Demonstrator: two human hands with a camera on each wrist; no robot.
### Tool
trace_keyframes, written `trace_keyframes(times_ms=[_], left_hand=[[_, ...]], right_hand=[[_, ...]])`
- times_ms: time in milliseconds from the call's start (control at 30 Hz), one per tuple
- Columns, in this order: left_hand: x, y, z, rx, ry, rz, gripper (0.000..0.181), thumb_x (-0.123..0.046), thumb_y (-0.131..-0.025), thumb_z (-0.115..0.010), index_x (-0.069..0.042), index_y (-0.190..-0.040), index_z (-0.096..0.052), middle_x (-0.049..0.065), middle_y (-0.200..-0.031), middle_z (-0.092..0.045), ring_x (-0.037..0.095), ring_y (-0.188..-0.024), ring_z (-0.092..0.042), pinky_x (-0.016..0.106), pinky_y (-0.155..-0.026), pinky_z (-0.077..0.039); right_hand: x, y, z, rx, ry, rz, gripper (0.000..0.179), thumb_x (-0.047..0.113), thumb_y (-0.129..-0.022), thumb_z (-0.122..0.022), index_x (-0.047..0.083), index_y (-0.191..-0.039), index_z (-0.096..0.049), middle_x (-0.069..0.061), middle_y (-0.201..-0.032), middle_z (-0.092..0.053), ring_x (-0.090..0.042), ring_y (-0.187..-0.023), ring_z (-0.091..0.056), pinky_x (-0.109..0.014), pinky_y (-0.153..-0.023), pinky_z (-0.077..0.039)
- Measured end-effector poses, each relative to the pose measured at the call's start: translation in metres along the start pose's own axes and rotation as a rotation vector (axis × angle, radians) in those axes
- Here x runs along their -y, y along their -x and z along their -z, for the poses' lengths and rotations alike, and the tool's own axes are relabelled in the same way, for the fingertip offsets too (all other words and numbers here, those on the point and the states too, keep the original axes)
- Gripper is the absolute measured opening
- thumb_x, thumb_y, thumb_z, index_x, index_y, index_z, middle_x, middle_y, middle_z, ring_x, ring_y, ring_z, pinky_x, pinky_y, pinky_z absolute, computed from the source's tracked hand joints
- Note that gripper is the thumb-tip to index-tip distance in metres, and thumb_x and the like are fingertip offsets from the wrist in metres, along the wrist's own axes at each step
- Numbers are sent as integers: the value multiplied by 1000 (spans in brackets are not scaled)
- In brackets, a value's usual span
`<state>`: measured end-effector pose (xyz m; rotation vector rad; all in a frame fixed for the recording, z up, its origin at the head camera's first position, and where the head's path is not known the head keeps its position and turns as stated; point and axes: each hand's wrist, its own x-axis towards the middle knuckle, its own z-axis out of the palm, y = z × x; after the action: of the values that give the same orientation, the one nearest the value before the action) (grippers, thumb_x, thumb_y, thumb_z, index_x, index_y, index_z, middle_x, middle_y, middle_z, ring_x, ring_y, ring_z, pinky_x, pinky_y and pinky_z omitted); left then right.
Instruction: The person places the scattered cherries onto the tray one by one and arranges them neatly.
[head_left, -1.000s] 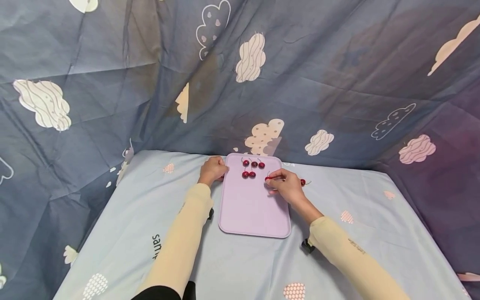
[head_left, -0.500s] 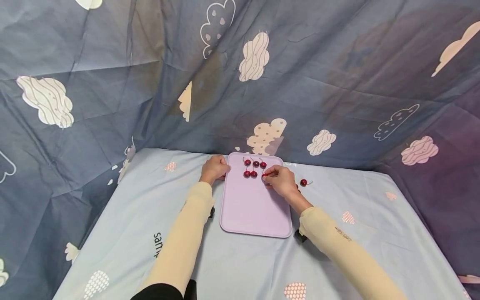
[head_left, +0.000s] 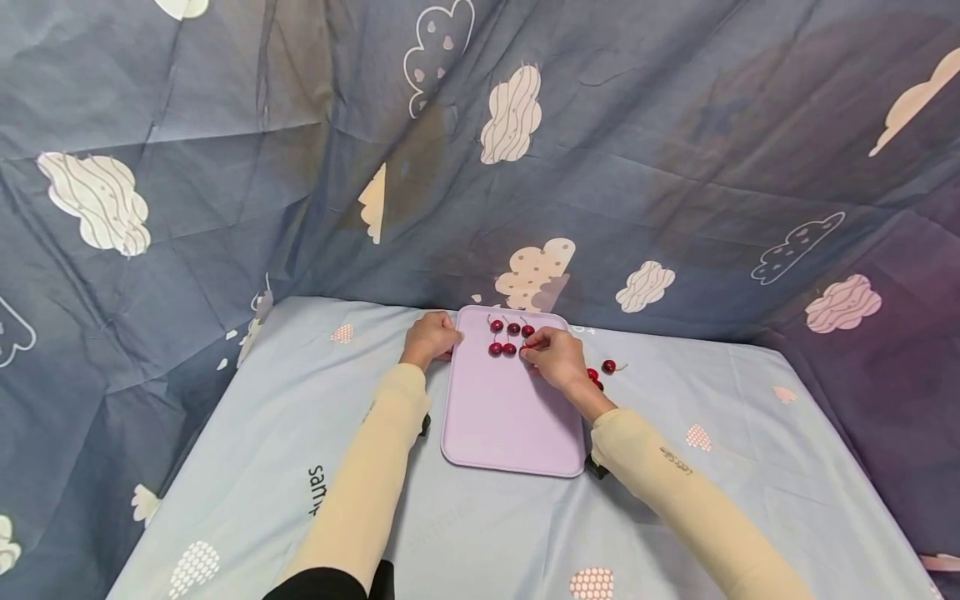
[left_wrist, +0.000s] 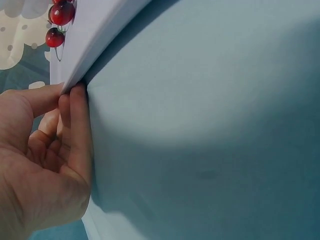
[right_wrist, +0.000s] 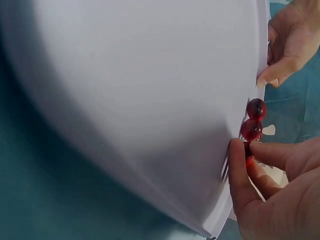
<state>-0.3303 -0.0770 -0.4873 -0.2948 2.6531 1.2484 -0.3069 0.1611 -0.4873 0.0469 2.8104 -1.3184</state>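
A lilac tray lies on the cloth-covered table. My left hand pinches its left edge close to the far corner, thumb above and fingers below in the left wrist view. Between the thumb and fingers of my right hand is a red cherry, mostly covered by them, low over the tray. It is at the right end of a row with two other cherries. Behind that row, three cherries with stems line the tray's far end.
Right of the tray, a stemmed cherry lies on the pale blue cloth. More cherries sit beside the right wrist, partly hidden by it. A dark cloud-patterned curtain hangs behind the table.
My right hand has moved left with its cherry, up to the end of the second row. Cherries right of the tray have come into sight. The left hand stays at the edge.
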Motion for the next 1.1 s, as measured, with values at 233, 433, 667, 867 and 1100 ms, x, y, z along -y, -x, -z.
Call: trace_keyframes(times_ms=[233,433,667,867,1100], left_hand=[[0,0,-1,6,4,1,29,-24,-98,-72,-16,-75,-56,1,-73,-61,16,-66,-65,25,-64,-49],[1,-1,0,7,2,-16,29,-24,-98,-72,-16,-74,-56,0,-74,-61,16,-68,-64,25,-63,-48],[1,-1,-1,5,7,-13,30,-24,-98,-72,-16,-74,-56,0,-74,-60,16,-67,-64,25,-64,-48],[0,-1,-2,28,35,13,29,-24,-99,-73,-15,-77,-56,1,-77,-59,17,-70,-64,23,-62,-49],[-3,-2,2,44,36,25,29,-22,-98,-74,-15,-76,-56,1,-78,-59,16,-68,-62,23,-62,-53]], right_hand=[[2,1,-1,0,31,4,14,8,-92,-80,2,-103,-73,-17,-97,-78,-15,-68,-73,-25,-59,-61],[0,2,0,-4,37,9,15,10,-92,-80,4,-104,-73,-17,-97,-79,-16,-66,-74,-25,-59,-61],[-4,13,5,-65,38,43,13,17,-96,-75,6,-105,-74,-14,-101,-78,-15,-68,-72,-24,-57,-58],[-17,40,19,-274,-22,90,22,31,-105,-62,15,-103,-77,-13,-80,-75,-11,-53,-62,-25,-47,-48],[-46,72,50,-294,-220,56,31,38,-108,-60,13,-108,-78,-13,-89,-69,-8,-49,-53,-25,-44,-46]])
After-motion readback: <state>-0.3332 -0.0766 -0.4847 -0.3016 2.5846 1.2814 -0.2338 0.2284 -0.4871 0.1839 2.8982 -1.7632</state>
